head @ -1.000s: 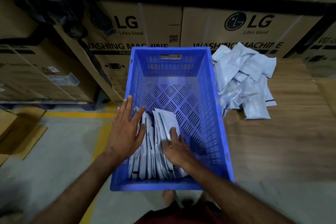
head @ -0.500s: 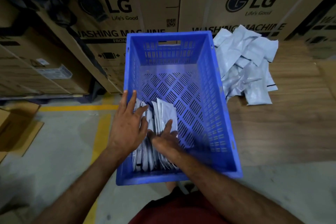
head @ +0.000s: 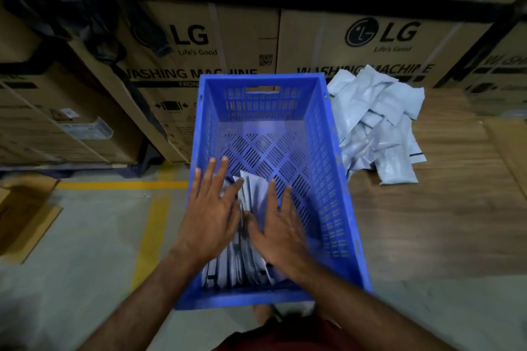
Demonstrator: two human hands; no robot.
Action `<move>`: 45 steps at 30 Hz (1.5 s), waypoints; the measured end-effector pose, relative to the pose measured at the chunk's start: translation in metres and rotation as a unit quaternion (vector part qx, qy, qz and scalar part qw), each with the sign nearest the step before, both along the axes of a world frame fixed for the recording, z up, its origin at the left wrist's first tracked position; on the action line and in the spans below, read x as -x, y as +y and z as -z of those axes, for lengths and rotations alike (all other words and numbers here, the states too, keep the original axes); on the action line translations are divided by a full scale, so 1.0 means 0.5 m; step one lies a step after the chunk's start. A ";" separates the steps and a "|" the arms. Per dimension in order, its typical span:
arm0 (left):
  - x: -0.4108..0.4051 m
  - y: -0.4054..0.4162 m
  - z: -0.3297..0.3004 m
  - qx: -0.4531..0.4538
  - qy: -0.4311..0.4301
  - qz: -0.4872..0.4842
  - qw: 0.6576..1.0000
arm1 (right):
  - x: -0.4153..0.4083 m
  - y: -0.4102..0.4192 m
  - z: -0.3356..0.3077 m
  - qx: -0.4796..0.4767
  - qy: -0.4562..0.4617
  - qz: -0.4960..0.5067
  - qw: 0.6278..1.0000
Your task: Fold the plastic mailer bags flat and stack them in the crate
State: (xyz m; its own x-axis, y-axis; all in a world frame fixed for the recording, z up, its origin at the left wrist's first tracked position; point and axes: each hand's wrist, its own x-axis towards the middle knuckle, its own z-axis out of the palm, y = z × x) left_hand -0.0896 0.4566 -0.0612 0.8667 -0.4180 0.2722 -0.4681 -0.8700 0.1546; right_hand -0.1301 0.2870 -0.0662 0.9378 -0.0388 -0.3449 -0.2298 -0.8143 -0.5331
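Note:
A blue slotted crate [head: 328, 151] stands in front of me on the floor. Several folded white mailer bags [head: 253, 188] stand on edge in its near left corner. My left hand [head: 211, 208] lies flat against the left side of this row, fingers straight. My right hand [head: 281, 228] presses on the right side of the row with straight fingers. Both hands hide much of the bags. A loose heap of unfolded white mailer bags [head: 376, 122] lies to the right of the crate on a brown wood-grain board [head: 427, 222].
Large LG washing machine cartons [head: 370, 37] stand close behind the crate and the heap. More cartons [head: 57, 111] are stacked on the left. Yellow floor lines [head: 148, 225] run left of the crate. Flat cardboard [head: 25, 214] lies at the far left.
My right hand has opened out and now lies flat on the right side of the row. My left hand has stayed against the left side. The view has tilted a little.

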 end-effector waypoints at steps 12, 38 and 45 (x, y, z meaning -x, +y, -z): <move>-0.025 -0.284 -0.058 0.062 -0.022 0.066 0.996 | 0.005 -0.354 -0.047 0.064 -0.326 0.079 0.940; 0.043 -0.748 0.086 0.008 0.057 -0.191 0.980 | -0.286 -0.760 0.130 0.326 -0.165 -0.492 0.790; 0.079 -0.746 0.118 0.001 0.071 -0.218 0.973 | -0.297 -0.755 0.171 0.288 -0.163 -0.481 0.812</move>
State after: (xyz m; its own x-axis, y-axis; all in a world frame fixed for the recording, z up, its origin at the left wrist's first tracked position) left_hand -0.1289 0.0838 -0.1200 0.9905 -0.0021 0.1371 -0.0287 -0.9809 0.1923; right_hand 0.0186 -0.0907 -0.1515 0.6674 0.6989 -0.2573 0.7373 -0.6687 0.0959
